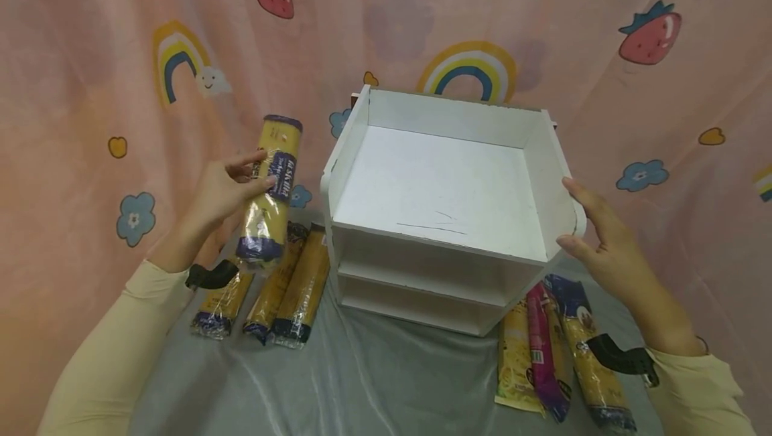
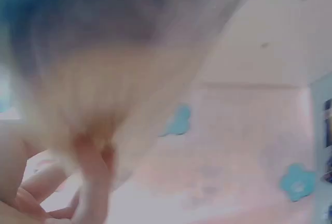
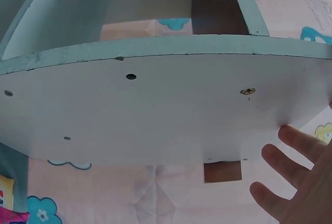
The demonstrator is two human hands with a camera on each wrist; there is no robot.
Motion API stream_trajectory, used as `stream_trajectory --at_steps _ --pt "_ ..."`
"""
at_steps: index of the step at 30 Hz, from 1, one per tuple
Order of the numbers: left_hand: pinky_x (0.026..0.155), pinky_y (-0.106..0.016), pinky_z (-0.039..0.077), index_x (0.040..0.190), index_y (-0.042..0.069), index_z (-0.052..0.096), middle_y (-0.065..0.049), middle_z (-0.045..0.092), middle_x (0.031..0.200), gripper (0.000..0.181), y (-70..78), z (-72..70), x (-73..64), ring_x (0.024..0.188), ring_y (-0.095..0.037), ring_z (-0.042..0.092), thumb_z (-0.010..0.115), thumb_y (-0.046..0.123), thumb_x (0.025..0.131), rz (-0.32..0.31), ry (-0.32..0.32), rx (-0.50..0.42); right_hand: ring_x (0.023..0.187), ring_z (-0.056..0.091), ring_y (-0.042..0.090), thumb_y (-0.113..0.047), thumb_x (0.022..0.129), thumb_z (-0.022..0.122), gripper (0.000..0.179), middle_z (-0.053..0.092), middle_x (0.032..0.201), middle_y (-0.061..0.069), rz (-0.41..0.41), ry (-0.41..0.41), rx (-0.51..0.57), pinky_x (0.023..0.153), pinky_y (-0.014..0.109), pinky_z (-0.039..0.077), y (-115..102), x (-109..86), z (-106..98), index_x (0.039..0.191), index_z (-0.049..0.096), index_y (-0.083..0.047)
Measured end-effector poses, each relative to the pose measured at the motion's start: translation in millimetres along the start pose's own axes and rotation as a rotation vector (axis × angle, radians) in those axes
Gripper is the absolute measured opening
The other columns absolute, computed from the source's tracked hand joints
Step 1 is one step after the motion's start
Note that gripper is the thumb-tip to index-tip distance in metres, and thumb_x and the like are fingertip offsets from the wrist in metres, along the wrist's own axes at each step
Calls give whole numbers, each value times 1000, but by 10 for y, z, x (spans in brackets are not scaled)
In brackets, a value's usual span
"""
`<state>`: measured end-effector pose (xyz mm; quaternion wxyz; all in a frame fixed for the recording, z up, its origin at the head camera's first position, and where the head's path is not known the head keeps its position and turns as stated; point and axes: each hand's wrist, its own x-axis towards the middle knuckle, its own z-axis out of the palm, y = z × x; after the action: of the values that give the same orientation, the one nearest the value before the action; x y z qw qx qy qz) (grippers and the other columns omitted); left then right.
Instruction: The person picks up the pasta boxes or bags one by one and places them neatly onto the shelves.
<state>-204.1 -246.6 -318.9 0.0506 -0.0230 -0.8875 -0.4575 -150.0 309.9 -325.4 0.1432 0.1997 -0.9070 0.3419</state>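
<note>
White shelf unit (image 1: 446, 188) stands on a grey cloth (image 1: 398, 382) before a pink curtain (image 1: 338, 7) printed with rainbows, strawberries and flowers; its top board has raised walls at the back and both sides, and two open compartments face forward beneath it. On the cloth, three yellow packets (image 1: 304, 288) with dark ends lie to the left of the unit, while a magenta packet (image 1: 547, 362) lies between two yellowish ones to the right. One blue-and-yellow packet (image 1: 282, 175) is up in the air left of the unit, leaning slightly, above those lying there. The left hand (image 1: 228, 187) pinches it near the middle between thumb and fingers. The right hand (image 1: 606, 242), fingers spread, touches the unit's right side wall. Each wrist carries a small black mount (image 1: 212, 275)
</note>
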Motion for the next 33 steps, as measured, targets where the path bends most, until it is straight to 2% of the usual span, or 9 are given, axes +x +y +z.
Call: stream_trajectory --at_steps 4,6,8,12,14,17,23,29,33 --pt "64 -18 53 137 18 60 -20 58 129 47 106 19 99 86 -7 64 71 18 92 -35 19 -10 148 16 53 -10 92 66 80 20 164 17 6 6 13 105 83 11 10 -14 8 158 23 -26" --pt "66 -19 55 138 16 60 -22 56 128 46 110 53 128 78 1 62 69 14 93 -54 5 -39 149 16 50 -9 92 66 80 20 164 17 4 10 14 105 83 11 17 -20 9 158 23 -26" --pt "69 -18 56 139 14 58 -20 54 128 47 100 70 131 78 4 59 67 11 94 -71 4 -78 150 16 46 -8 92 66 80 21 164 16 -2 12 9 106 82 12 24 -20 12 158 24 -25" --pt "66 -17 55 141 8 55 -9 53 116 47 129 38 121 77 2 57 64 8 95 -60 36 -181 151 17 41 -7 91 66 81 22 164 16 -11 8 17 107 81 13 29 -8 25 158 25 -25" --pt "62 -16 53 141 8 55 0 50 106 47 185 -4 123 75 1 56 64 8 95 -59 49 -239 151 16 43 -7 91 66 81 21 164 17 -10 7 34 107 81 11 23 -10 31 158 24 -24" --pt "59 -15 50 140 6 56 4 49 97 46 304 -59 139 72 0 56 65 6 94 -43 68 -314 151 15 44 -5 91 66 82 20 164 17 -5 9 57 108 81 9 17 -15 32 158 24 -24" --pt "58 -14 48 136 0 58 2 49 92 46 595 -168 144 71 -3 55 66 -2 90 29 101 -500 154 16 29 -7 92 66 80 21 165 12 -9 10 46 109 81 10 34 -16 33 158 24 -24" --pt "63 -15 54 134 2 60 -1 50 98 45 938 -248 117 74 -7 57 67 -2 90 73 78 -659 153 15 38 -7 92 66 81 21 165 15 -2 3 40 109 81 9 43 1 52 158 23 -24" --pt "65 -18 57 135 1 60 -5 56 102 46 1173 -176 108 79 -10 60 67 -4 89 96 40 -762 151 15 42 -7 92 65 81 20 165 15 10 0 46 108 81 10 45 -2 54 159 23 -26"
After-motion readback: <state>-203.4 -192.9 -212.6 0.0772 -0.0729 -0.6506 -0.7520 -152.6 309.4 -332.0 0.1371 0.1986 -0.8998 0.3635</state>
